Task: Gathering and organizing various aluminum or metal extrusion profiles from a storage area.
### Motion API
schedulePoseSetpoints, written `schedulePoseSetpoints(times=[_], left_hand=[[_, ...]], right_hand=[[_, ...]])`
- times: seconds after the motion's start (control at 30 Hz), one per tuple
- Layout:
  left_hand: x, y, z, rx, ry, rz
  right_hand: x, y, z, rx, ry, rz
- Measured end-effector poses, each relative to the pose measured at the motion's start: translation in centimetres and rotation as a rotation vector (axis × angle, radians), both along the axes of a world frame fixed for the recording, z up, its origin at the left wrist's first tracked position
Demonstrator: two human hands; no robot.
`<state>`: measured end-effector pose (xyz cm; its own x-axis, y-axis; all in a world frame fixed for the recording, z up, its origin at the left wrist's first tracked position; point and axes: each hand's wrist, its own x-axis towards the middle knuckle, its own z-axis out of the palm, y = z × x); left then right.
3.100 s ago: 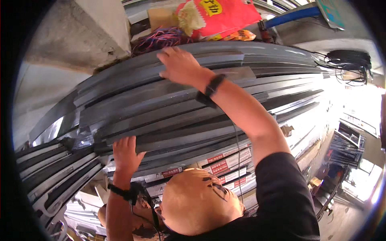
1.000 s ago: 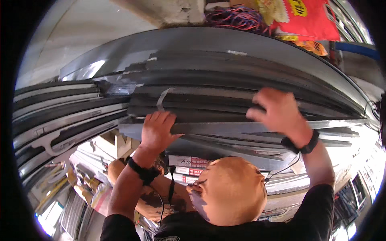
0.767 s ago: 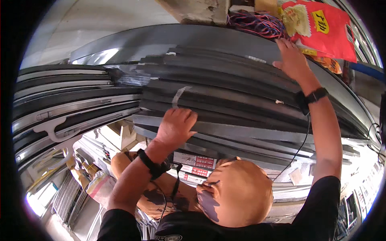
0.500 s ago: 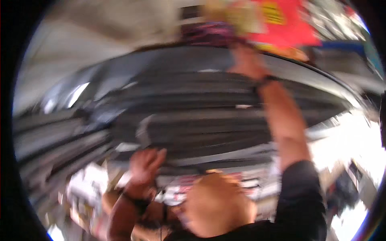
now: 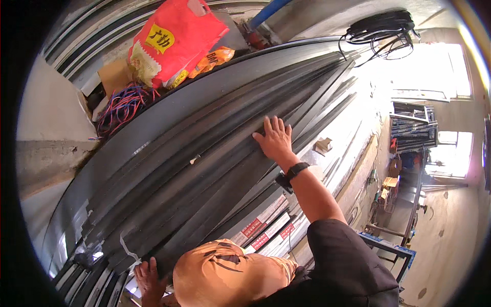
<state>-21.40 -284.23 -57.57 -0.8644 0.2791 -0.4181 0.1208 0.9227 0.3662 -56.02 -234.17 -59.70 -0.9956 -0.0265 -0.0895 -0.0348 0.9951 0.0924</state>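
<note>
A stack of long dark grey metal profiles (image 5: 169, 179) runs across the middle of the view. My right hand (image 5: 275, 139) lies on it palm down, fingers spread, with a black watch on the wrist. Down at the lower left, my left hand (image 5: 148, 280) is beside the near edge of the stack, fingers apart; its lower part is cut off by the frame. A torn strip of clear film (image 5: 128, 249) sticks up just beyond my left fingers. A small pale scrap (image 5: 194, 159) rests on the profiles between my hands.
Beyond the stack are a red bag (image 5: 176, 38), an orange packet (image 5: 212, 60) and tangled red and blue wires (image 5: 125, 108). A black cable coil (image 5: 381, 28) hangs over the far right end. Boxes with red labels (image 5: 263, 230) line the near side. Metal frames (image 5: 414, 125) stand at right.
My right hand has come back from the stack's far edge onto its middle. The view has turned toward the right, and the earlier blur has gone. My left hand stays near the near edge.
</note>
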Motion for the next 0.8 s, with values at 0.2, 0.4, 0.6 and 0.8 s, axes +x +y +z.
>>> schedulePoseSetpoints(times=[0.2,0.4,0.6,0.8], left_hand=[[-2.5,0.3,3.3,-0.024,-0.010,0.111],[-9.6,-3.9,4.3,-0.083,0.153,0.389],[-13.3,-9.7,3.1,-0.150,0.099,0.559],[-13.9,-11.5,2.4,-0.188,0.126,0.594]], right_hand=[[0.6,-4.5,2.3,0.098,-0.337,-0.046],[-9.5,-15.0,0.1,-0.298,-0.145,0.585],[-14.1,-22.0,-5.6,-0.078,-0.254,0.834],[-16.0,-21.6,-5.8,-0.084,-0.301,0.815]])
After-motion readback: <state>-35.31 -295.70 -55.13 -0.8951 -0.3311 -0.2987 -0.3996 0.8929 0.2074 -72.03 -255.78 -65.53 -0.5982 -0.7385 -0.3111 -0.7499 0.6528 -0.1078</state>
